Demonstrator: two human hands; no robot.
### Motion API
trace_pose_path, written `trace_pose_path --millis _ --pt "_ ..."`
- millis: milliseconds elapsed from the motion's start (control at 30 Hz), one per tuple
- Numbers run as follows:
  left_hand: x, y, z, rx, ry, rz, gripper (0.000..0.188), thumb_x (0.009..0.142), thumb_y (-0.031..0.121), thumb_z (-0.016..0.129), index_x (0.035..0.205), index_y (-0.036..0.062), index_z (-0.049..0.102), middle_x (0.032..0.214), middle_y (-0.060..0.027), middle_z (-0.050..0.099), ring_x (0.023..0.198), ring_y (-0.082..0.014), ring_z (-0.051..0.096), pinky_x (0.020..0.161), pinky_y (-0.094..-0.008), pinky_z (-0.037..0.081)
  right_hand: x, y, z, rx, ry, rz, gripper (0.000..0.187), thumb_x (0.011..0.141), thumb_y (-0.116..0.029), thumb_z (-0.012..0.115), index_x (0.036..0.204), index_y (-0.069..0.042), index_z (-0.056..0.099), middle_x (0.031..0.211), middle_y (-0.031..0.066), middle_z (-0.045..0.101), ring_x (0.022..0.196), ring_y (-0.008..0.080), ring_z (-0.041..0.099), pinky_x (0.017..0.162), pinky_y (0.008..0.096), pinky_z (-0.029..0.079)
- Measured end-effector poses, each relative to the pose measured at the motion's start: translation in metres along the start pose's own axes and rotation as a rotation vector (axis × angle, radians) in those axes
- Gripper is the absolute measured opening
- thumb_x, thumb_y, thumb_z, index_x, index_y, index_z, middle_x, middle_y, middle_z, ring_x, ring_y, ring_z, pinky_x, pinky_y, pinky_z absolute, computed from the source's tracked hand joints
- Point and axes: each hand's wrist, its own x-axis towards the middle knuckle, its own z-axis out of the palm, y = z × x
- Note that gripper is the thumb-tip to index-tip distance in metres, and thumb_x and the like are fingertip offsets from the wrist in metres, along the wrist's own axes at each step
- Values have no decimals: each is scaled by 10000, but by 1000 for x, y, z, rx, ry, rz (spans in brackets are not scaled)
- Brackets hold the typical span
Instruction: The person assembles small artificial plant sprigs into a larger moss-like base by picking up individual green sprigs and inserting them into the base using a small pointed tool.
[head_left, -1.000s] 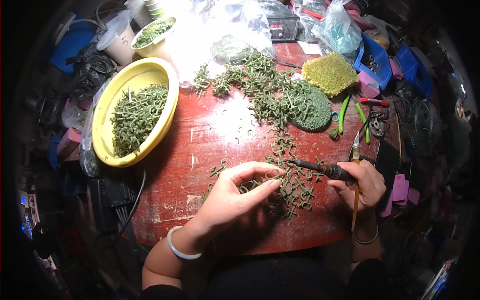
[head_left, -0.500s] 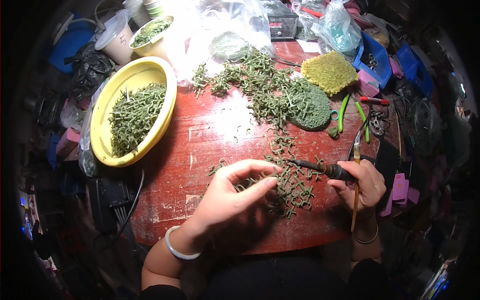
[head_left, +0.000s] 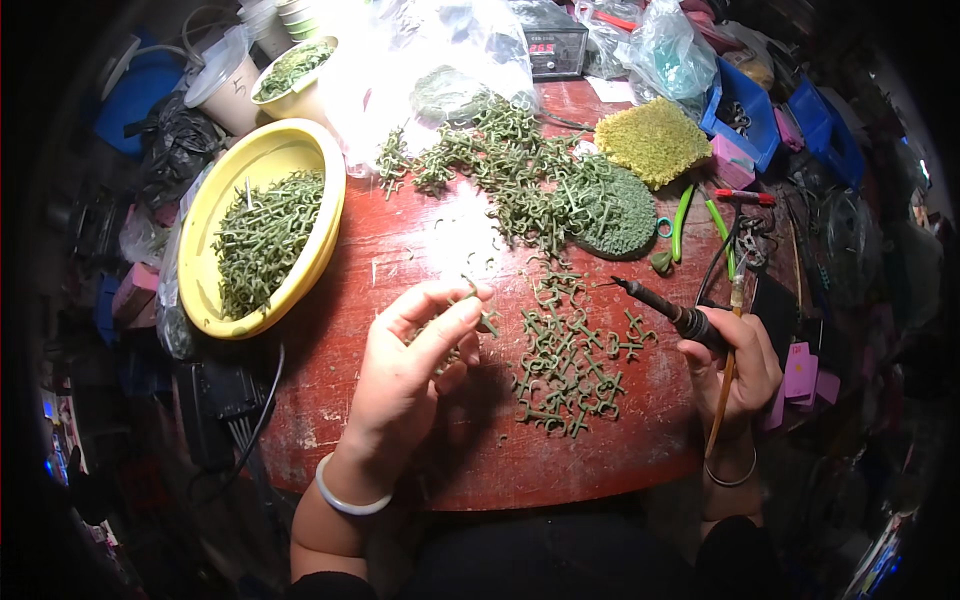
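Observation:
My left hand (head_left: pixel 412 368) hovers over the red table (head_left: pixel 400 250), pinching a small green plastic piece (head_left: pixel 480 308) between thumb and forefinger. A white bangle circles that wrist. My right hand (head_left: pixel 738 365) grips a black-handled soldering iron (head_left: pixel 665 307), tip pointing left and up, along with a thin wooden stick (head_left: pixel 722 390). Between the hands lies a scatter of green pieces (head_left: pixel 568 355).
A yellow bowl (head_left: pixel 232 180) at the left holds many green pieces. A larger green heap (head_left: pixel 510 170) lies at the back, beside a round green pad (head_left: pixel 620 210) and a yellow sponge (head_left: pixel 652 140). Green-handled pliers (head_left: pixel 690 225), blue bins (head_left: pixel 745 110) and plastic bags crowd the right and rear.
My left hand has drawn back left from the scattered pile and lifted a little, with a green piece pinched in it. The soldering iron tip has risen slightly.

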Motion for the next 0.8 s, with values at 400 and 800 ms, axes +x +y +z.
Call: trace_pose_path --millis 400,800 --pt "5 0 -4 -50 -21 -29 166 968 167 717 1112 86 704 870 51 644 717 -28 569 563 -164 380 3 12 6 -198 179 83 266 881 -113 814 1068 31 692 876 139 679 729 250 663 639 322 521" --pt "-2 -10 5 24 -79 -160 166 945 133 751 1102 108 705 965 52 694 739 -25 582 612 -163 413 -10 76 -4 -223 130 479 343 1050 -20 472 1381 54 521 1075 146 571 814 173 638 688 291 557"
